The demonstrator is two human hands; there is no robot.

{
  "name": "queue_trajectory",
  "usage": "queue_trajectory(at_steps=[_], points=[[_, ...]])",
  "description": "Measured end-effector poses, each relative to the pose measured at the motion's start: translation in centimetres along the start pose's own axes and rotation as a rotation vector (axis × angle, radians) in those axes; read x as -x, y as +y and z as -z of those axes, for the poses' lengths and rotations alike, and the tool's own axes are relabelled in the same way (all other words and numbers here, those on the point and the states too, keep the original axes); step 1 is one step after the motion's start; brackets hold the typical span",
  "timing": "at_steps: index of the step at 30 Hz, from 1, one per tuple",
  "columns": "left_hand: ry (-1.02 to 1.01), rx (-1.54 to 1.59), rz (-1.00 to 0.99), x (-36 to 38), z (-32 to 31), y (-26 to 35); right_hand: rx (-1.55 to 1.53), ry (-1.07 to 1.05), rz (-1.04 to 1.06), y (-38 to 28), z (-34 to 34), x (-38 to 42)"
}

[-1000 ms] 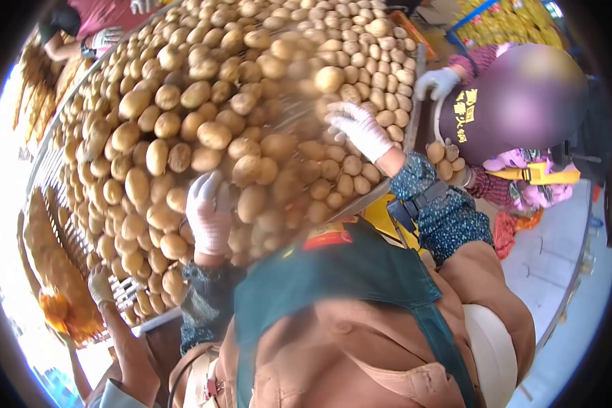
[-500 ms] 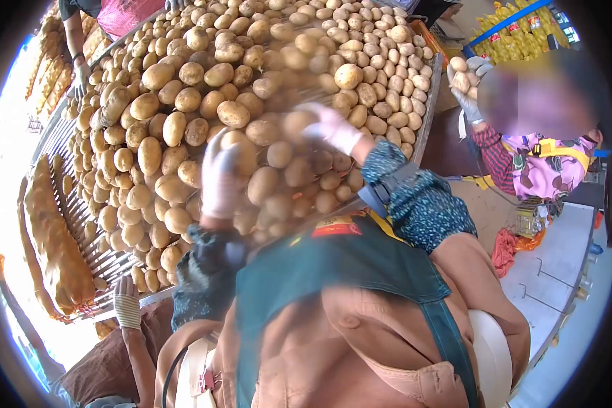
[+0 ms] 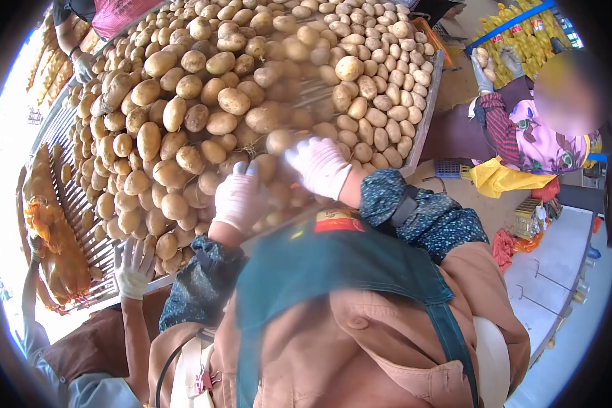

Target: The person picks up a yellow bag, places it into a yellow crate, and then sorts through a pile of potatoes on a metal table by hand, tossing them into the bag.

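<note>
Potatoes (image 3: 234, 101), heaped; left hand (image 3: 241, 200), right hand (image 3: 320, 167) drawn back toward six o'clock, bringing handling nearer apron (image 3: 340, 255); fingers bent; whether either grips cannot be made out.

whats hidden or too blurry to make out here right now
Head view: whether the left hand holds anything; the back of the hand hides its palm.
Head view: what lies under the right hand; its own back covers it.
Head view: outlines of the potatoes between the hands, blurred by a hazy smear.
Head view: print on the red apron patch, too small.
Head view: head of the upper-left worker, cut off by the top edge.
</note>
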State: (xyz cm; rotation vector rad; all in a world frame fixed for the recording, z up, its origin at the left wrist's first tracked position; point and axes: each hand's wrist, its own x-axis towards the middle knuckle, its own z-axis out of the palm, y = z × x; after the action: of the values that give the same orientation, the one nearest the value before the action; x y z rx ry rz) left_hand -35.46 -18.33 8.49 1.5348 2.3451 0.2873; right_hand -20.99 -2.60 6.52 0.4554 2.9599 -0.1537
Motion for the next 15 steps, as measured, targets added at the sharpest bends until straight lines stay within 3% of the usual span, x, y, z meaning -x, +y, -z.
queue_trajectory(at_steps=[5, 11, 14, 15], points=[[-0.268, -0.328, -0.016, -1.6, 1.1, 1.3, 0.126, -0.016, -0.11, -1.7, -1.2, -0.3], [-0.372, -0.468, -0.07, -2.8, 1.7, 3.2, 0.171, 0.132, -0.125, -1.6, -2.9, -0.3], [-0.373, -0.5, -0.164, -2.9, 1.5, 2.5, -0.143, -0.003, -0.204, -0.4, 0.0, 1.0], [-0.327, -0.479, -0.198, -2.8, 1.2, 2.0, -0.28, 0.088, -0.2, 0.8, -0.6, 1.6]])
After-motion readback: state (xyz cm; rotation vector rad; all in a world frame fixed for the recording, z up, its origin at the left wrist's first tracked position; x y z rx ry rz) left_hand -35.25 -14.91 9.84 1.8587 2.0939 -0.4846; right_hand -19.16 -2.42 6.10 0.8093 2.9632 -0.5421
